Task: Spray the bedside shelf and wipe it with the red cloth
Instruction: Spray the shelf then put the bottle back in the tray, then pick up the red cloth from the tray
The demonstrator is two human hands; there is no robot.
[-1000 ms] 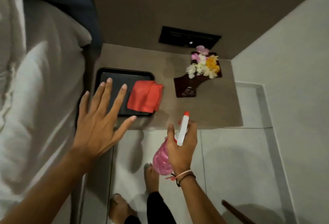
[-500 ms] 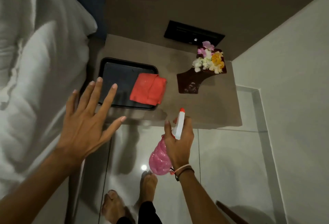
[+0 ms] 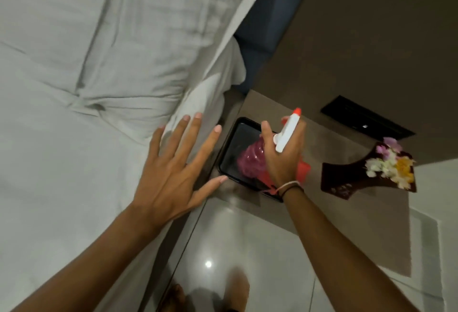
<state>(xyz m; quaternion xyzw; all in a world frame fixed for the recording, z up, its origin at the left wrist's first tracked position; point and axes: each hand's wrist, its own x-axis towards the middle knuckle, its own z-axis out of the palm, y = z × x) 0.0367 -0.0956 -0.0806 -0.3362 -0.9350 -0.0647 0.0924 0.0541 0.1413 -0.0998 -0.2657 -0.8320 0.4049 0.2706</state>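
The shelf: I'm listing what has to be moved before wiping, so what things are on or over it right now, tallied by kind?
Black tray: 1
Red cloth: 1, mostly hidden behind the right hand
Dark flower holder: 1
Pink spray bottle: 1, held in that hand
Total: 4

My left hand [image 3: 171,175] is flat, fingers [image 3: 184,136] spread toward one o'clock. My right hand [image 3: 283,155] is curled in a grip, wrist banded, forearm extending from five o'clock.
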